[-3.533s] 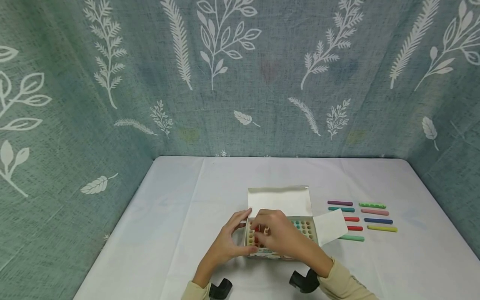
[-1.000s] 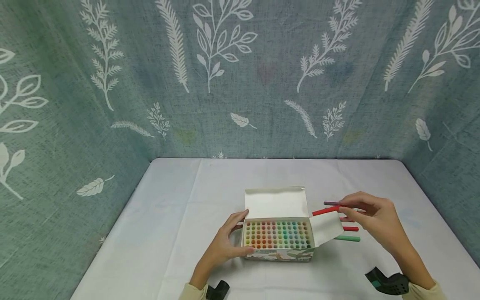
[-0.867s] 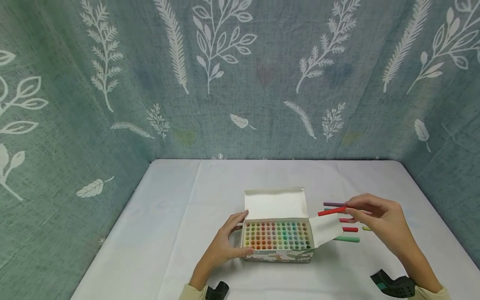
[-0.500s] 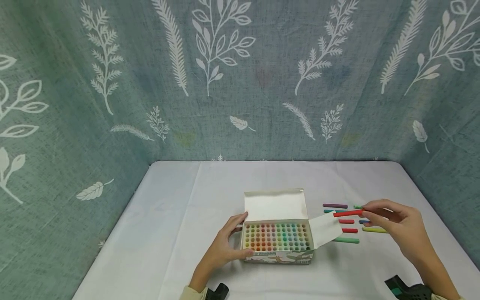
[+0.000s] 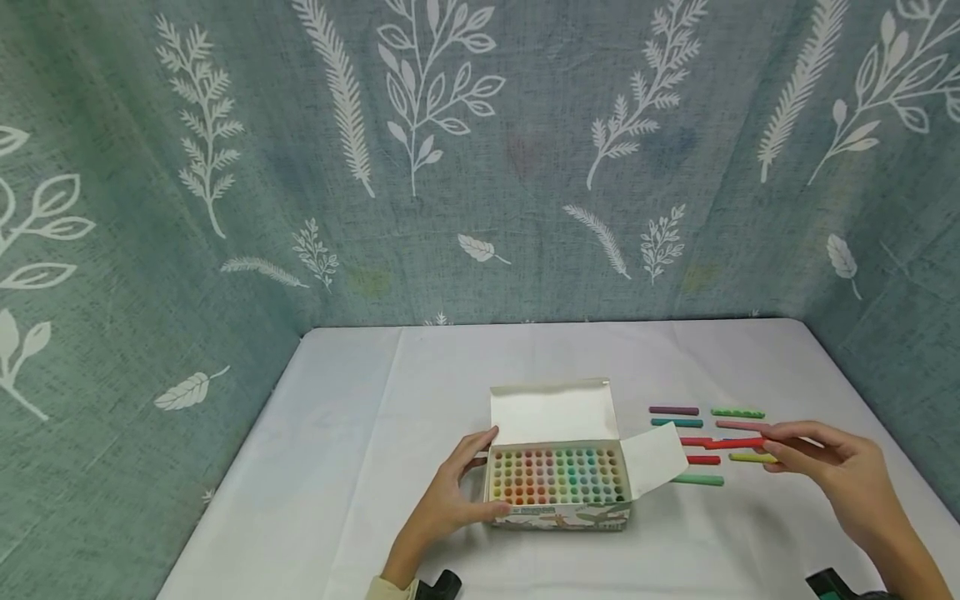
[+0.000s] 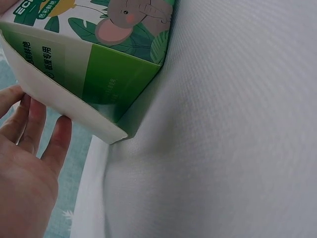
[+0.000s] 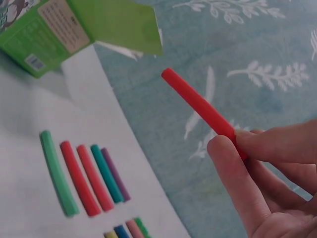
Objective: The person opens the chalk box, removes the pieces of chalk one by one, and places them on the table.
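Note:
In the head view my right hand pinches a red chalk stick by one end, between thumb and fingertips. The stick's free end points left, over the rows of chalk. The right wrist view shows the same red stick raised off the table. My left hand grips the left end of an open chalk box, thumb at the front corner and fingers toward the back. Inside, round coloured chalk ends stand in rows. In the left wrist view the fingertips touch the box's side flap.
Right of the box, chalk sticks lie in two columns, among them a purple, a light green and a speckled green stick. The box's right flap sticks out toward them. A patterned curtain hangs behind the white table.
Earlier my right hand was in the box; it has since carried the red chalk stick out and right, over the sticks, now lower and farther right. My left hand stays on the box.

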The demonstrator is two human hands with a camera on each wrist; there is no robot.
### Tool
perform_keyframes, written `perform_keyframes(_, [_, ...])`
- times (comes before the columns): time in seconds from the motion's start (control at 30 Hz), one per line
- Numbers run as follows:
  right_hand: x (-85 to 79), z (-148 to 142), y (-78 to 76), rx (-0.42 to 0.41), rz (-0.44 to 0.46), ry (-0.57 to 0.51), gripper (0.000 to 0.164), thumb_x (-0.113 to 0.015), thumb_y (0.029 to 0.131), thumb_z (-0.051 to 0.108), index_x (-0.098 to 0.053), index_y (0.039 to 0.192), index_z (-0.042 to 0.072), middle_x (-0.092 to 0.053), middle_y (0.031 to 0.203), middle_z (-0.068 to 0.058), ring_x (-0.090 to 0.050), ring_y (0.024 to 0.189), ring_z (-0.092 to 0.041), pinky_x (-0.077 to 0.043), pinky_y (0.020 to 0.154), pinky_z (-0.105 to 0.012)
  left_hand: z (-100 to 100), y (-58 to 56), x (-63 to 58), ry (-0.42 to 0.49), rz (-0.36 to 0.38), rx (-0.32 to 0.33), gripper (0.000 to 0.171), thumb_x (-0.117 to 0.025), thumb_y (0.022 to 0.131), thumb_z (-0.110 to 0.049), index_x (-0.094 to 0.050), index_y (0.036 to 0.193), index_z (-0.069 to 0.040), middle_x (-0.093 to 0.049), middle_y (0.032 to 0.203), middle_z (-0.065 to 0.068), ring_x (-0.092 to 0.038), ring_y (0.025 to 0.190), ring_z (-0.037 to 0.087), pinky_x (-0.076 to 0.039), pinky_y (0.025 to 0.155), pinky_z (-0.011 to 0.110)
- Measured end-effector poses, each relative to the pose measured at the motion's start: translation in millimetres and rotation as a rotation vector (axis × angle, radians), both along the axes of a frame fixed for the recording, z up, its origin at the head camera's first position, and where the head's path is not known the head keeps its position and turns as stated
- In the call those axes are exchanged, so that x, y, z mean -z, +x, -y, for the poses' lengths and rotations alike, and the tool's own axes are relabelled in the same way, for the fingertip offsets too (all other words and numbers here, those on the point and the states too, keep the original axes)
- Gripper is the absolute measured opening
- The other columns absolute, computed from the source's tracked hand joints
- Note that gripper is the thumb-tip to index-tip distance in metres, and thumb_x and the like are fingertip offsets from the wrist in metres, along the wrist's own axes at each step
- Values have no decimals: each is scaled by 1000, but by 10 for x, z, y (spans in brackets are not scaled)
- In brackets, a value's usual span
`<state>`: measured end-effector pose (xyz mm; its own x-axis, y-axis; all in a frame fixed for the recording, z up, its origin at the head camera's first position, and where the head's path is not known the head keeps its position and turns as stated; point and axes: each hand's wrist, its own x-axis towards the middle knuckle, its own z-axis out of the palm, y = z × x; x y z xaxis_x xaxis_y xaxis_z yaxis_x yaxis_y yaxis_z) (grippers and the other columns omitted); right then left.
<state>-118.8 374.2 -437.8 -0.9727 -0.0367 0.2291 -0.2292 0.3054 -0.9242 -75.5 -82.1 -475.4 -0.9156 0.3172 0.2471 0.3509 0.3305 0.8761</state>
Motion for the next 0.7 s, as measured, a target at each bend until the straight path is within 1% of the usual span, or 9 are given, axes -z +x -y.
perform_keyframes(0.1, [77,-89,-6,11,26,16,24,-67,87,1,-62,105,-13,-66,94,5,-68,75,-15,-58,63,-29,-14,20,-52,12,1,2,88,-81,72,-6,-34,147,-6,-37,143,13,-42,124,30,-40,100,52])
perform_keyframes(0.17, [128,-154,-17,18,47,18,23,-67,87,1,-63,105,-12,-66,91,6,-69,74,-15,-58,63,-29,-5,11,-14,1,-2,-4,89,-82,73,-9,-33,147,-9,-37,144,10,-42,125,27,-40,101,49])
perform_keyframes(0.27, [217,-245,-44,34,86,18,19,-67,87,2,-66,104,-8,-65,90,9,-68,73,-14,-58,62,-28,24,-23,90,-15,-15,-7,91,-83,73,-13,-32,148,-14,-37,144,5,-41,126,23,-41,101,45])
perform_keyframes(0.33, [273,-297,-63,55,117,22,17,-66,88,3,-67,103,-5,-65,88,11,-68,72,-13,-58,62,-27,45,-47,154,-30,-36,-3,92,-83,73,-16,-31,149,-16,-37,144,2,-41,126,21,-42,101,41])
perform_keyframes(0.4, [335,-344,-78,73,156,30,16,-66,88,4,-68,102,-4,-63,87,13,-67,72,-11,-57,61,-25,57,-60,187,-23,-43,5,92,-83,73,-16,-31,149,-16,-36,144,2,-41,126,21,-42,101,41])
perform_keyframes(0.47, [408,-390,-84,87,197,49,18,-65,89,6,-68,102,-6,-62,86,15,-67,73,-9,-57,62,-25,60,-64,198,-16,-39,7,91,-83,74,-17,-31,149,-16,-36,144,1,-40,127,21,-42,101,40])
perform_keyframes(0.57, [528,-467,-99,104,269,83,23,-66,90,13,-67,103,-6,-60,86,17,-66,74,-7,-57,64,-23,59,-62,193,-17,-20,5,90,-82,75,-19,-31,149,-18,-36,145,0,-40,127,19,-41,102,41])
perform_keyframes(0.63, [614,-517,-113,115,317,95,26,-67,90,17,-68,103,-6,-60,86,18,-66,74,-6,-57,64,-22,57,-60,188,-22,-7,0,90,-82,75,-20,-31,149,-20,-35,145,-1,-40,127,19,-41,102,41])
perform_keyframes(0.7, [694,-567,-128,120,359,92,25,-68,89,18,-69,102,-3,-62,85,18,-65,75,-5,-56,63,-21,59,-58,188,-24,5,-1,90,-82,75,-21,-31,149,-21,-35,145,-2,-40,127,20,-41,102,42])
